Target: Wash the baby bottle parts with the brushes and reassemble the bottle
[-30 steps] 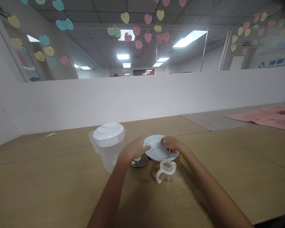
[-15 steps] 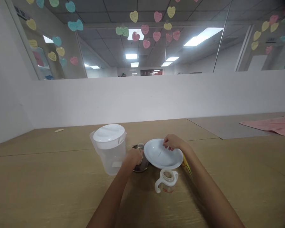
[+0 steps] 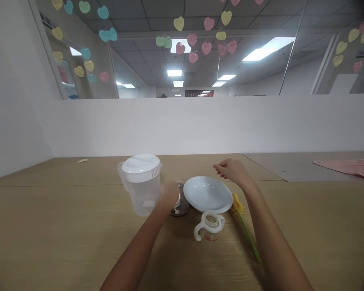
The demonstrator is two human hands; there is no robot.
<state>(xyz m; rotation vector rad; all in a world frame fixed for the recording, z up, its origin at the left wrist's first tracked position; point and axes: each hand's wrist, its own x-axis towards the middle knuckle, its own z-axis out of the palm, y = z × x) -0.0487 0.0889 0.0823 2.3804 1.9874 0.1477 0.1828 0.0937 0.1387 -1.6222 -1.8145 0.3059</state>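
our left hand (image 3: 170, 194) reaches forward with its back turned up, the fingers mostly hidden from us, so we cannot tell how they close. our right hand (image 3: 230, 169) hangs raised farther out, wrist bent so it points inward, fingers curled and bunched near the thumb. both our bare forearms come up from the bottom edge, well apart there, and slant toward each other.

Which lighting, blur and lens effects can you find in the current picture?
Head view: ceiling lights glare white; head view: left hand looks soft and blurred; head view: faint, soft-edged shadows on the table; head view: darkened upper-right corner.
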